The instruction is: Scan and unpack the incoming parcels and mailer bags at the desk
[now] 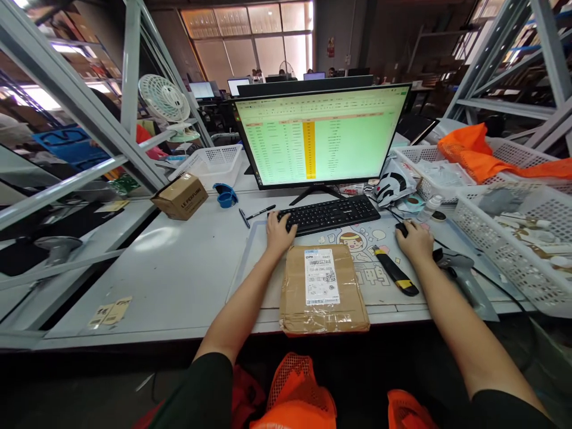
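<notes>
My left hand point(279, 233) rests on the left end of the black keyboard point(333, 215), fingers apart and holding nothing. Under the fingers of my right hand point(415, 239) is a black computer mouse point(403, 227). A taped cardboard parcel point(290, 283) with a white shipping label point(322, 277) lies flat at the table's front edge, between my forearms. Right of it is a black and yellow utility knife point(395, 271). A grey barcode scanner point(465, 280) lies beside my right wrist. Behind the keyboard, the monitor point(277, 143) displays a spreadsheet with one yellow column.
On the left stand a small cardboard box point(181, 198), a blue tape dispenser or cup point(226, 196), pens point(259, 211) and a fan point(164, 98). White plastic baskets point(509, 238) line the right side, one with orange mesh cloth point(487, 158). Metal frame posts point(131, 65) rise at both sides.
</notes>
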`<state>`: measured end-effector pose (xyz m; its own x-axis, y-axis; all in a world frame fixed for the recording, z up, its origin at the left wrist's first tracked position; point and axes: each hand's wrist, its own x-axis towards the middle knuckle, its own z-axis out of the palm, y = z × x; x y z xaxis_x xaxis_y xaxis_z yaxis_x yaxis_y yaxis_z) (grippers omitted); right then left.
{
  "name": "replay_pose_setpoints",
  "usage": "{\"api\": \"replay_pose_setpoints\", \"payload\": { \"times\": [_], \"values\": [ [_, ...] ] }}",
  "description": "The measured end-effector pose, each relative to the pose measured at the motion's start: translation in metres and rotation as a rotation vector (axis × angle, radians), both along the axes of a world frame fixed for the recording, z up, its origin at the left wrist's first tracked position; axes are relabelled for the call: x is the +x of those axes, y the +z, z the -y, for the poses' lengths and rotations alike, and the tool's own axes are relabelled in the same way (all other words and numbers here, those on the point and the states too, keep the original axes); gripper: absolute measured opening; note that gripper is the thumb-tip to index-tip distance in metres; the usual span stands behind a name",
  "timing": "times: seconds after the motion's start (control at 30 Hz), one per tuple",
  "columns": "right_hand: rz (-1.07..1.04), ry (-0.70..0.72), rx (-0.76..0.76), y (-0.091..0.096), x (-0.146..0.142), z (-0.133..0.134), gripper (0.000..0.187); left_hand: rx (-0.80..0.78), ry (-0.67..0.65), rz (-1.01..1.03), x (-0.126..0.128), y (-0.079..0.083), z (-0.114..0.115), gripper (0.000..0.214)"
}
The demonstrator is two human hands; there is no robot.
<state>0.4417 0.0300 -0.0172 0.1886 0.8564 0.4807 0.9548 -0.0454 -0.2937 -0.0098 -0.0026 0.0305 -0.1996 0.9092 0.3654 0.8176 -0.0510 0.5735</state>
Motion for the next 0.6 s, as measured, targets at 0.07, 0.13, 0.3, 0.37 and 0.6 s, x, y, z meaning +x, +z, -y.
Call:
{"api": "replay_pose_setpoints", "payload": {
  "times": [0.07, 0.13, 0.3, 0.37, 0.6],
  "values": [
    [-0.074, -0.034, 0.097, 0.017, -0.007, 0.006, 0.052, 0.011, -0.026, 0.172, -0.006, 0.019, 0.009, 0.053],
    [-0.188, 0.007, 0.165, 0.037, -0.018, 0.02, 0.049, -0.042, -0.084, 0.248, -0.014, 0.031, 0.029, 0.054],
    [-0.462, 0.44, -0.111, 0.054, -0.068, 0.115, 0.047, -0.263, -0.199, 0.252, -0.023, 0.019, 0.114, 0.059],
    [-0.479, 0.618, -0.27, 0.044, -0.093, 0.16, 0.051, -0.319, -0.23, 0.279, -0.015, 0.009, 0.141, 0.065],
    [-0.608, 0.866, -0.193, 0.039, -0.144, 0.212, 0.053, -0.186, -0.311, 0.676, 0.018, 0.022, 0.179, 0.089]
  ]
}}
